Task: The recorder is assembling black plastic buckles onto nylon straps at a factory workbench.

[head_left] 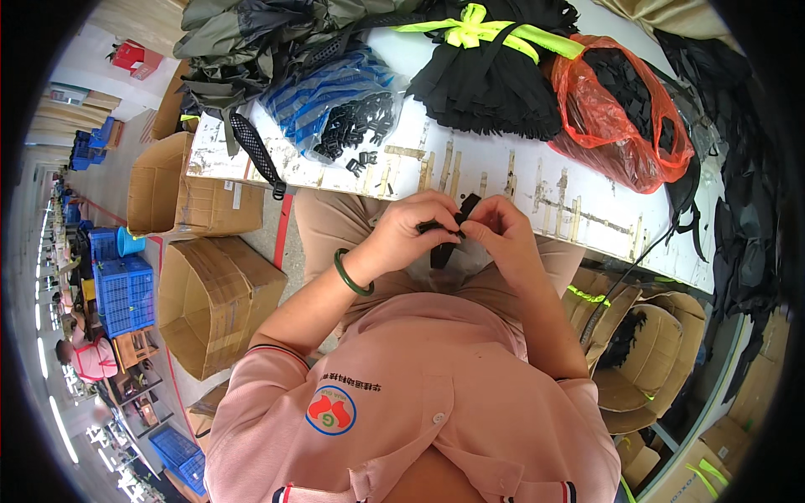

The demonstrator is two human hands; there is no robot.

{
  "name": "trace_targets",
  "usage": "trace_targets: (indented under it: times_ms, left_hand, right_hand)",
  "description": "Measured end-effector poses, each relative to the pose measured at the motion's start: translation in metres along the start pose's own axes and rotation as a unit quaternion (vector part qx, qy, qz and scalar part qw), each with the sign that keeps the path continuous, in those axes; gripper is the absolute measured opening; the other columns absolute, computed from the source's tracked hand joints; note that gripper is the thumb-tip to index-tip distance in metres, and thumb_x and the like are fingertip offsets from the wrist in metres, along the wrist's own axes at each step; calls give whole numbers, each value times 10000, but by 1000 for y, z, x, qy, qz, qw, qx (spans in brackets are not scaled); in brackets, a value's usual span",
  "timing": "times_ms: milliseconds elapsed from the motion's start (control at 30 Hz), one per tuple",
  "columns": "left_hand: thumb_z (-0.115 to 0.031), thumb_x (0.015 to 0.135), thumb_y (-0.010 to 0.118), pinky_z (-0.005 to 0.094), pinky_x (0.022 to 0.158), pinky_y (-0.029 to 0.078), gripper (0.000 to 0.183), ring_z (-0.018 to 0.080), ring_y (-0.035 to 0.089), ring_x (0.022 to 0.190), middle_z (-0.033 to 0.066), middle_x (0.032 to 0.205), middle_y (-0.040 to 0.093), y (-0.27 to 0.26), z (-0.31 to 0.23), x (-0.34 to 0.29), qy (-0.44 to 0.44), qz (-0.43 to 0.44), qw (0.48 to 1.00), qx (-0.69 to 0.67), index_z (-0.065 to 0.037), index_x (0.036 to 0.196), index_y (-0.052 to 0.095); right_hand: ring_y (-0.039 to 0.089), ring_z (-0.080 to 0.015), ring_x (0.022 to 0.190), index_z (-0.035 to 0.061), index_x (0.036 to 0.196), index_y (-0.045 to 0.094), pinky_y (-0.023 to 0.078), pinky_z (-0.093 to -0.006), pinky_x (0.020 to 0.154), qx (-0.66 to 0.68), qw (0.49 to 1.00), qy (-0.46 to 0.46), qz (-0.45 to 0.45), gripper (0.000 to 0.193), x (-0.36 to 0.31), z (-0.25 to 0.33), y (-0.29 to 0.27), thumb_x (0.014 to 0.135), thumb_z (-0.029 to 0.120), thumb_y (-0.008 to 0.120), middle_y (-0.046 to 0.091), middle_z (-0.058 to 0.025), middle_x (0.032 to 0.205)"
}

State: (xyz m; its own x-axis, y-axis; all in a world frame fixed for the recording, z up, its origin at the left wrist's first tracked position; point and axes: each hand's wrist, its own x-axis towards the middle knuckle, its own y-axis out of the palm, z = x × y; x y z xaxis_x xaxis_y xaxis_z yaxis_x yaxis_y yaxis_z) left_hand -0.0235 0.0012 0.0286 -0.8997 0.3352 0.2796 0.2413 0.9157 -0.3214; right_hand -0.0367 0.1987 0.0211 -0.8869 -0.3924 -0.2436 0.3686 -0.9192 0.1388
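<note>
Above my lap, just off the table's front edge, both hands meet around a black webbing strap. My left hand pinches it between thumb and fingers, with a small dark piece jutting out by the fingertips. From the other side my right hand closes thumb and finger on the same strap. Whether a buckle sits between the fingertips is too small to tell. On the table ahead, a blue-striped plastic bag spills small black plastic buckles. A few loose buckles lie beside it.
A bundle of black straps tied with a neon yellow ribbon rests on the white table. Right of it stands a red plastic bag of black pieces. Dark fabric lies back left. Cardboard boxes flank me.
</note>
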Motion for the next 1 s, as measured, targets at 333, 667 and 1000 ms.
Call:
trace_targets:
  times_ms: [333,667,1000]
  left_hand:
    - [35,692,708,300,697,503,163,239,617,843,101,972,602,3,-7,-3,-15,22,999,33,-23,812,615]
    - [-178,915,547,355,874,458,230,237,595,973,127,1060,595,2,5,-12,-257,14,883,-392,14,1040,569]
    - [-125,935,468,331,821,477,148,208,619,916,150,1026,612,11,-12,4,-264,15,840,-474,-6,936,556]
  right_hand:
    - [363,-7,525,63,885,590,287,-175,461,35,996,55,-58,97,-4,3,3,834,98,663,529,60,693]
    - [400,-27,474,49,917,549,271,-186,399,243,968,-27,-60,93,3,-4,1,851,41,615,647,-56,811]
    - [572,-124,711,43,952,620,464,-255,642,-260,920,-258,-142,136,10,48,-32,834,-14,582,636,-49,838]
